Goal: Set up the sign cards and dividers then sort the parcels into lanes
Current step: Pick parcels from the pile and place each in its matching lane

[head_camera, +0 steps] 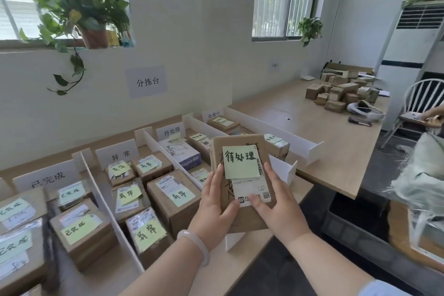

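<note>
Held up above the near lanes in both grips: a brown parcel (247,185) bearing a green note (241,162) marked 待处理 and a white shipping label (251,191). Left grip (213,206) along its left edge, thumb on the face, pale bangle (194,245) at the wrist. Right grip (276,202) along the right edge, thumb pressed on the label. Below, on the worktop (336,132), white dividers (103,199) between rows of note-tagged boxes (173,197). Upright sign cards (117,154) at the wall end of the lanes. Farther right, a loose heap of boxes (341,94).

Small parcel-sorting office, wooden tables (336,137), labelled lane sign cards (168,131), piled boxes (341,94), standing air conditioner (413,41)
</note>
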The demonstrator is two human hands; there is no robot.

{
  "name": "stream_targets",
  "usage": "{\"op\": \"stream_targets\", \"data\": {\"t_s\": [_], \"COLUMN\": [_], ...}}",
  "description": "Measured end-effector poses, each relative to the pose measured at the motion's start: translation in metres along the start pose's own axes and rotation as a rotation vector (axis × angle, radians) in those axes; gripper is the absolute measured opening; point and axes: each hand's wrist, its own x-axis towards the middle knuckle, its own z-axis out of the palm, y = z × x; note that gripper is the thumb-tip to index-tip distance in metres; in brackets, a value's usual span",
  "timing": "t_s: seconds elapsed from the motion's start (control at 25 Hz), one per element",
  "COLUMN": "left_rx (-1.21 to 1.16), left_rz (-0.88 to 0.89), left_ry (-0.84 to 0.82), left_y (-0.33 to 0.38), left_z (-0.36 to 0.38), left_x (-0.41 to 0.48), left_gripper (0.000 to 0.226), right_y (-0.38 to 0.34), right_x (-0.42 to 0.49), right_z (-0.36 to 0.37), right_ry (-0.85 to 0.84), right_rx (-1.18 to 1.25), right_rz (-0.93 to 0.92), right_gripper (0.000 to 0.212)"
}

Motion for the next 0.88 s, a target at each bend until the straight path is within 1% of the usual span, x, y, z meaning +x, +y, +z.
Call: {"op": "stream_targets", "data": {"t_s": [0.2,0.4,0.64,0.76,0.88], "left_rx": [-0.028,-0.023,-0.032,-0.037,-0.026], "left_rz": [-0.016,-0.049,-0.096,-0.146,-0.205], "left_ry": [0.006,-0.009,-0.002,-0.001,0.028], "left_y": [-0.017,-0.034,-0.053,-0.069,-0.087], "left_z": [0.015,0.018,0.031,0.045,0.057], "left_x": [0.061,0.119,0.189,0.211,0.239], "left_gripper": [0.080,0.079,0.077,0.078,0.078], "right_y": [0.024,0.044,0.066,0.085,0.106], "right_x": [0.061,0.123,0.199,0.227,0.263], "right_z": [0.001,0.011,0.013,0.016,0.025], "right_ry": [0.000,-0.050,-0.121,-0.181,-0.245], "right_rx": [-0.017,0.005,-0.004,-0.008,0.017], "right_rz": [0.006,0.035,0.065,0.096,0.088], "right_gripper": [0.080,0.079,0.062,0.059,0.058]}}
